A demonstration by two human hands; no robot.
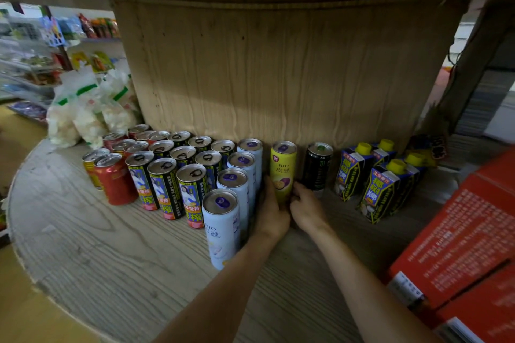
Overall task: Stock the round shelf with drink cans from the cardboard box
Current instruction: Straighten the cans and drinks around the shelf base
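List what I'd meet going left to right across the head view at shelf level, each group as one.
In order: white snack bags → red cans → black-and-yellow cans → pale blue cans → left hand → yellow can → right hand → black can → blue cartons → red boxes.

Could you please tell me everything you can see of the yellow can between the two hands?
The yellow can is a tall, slim metal drink can with a silver top, a purple pull tab and RIO lettering over a passion-fruit picture. It stands upright and unopened on the wooden round shelf, between the pale blue cans and the black can. The left hand and right hand hold its lower part from either side.
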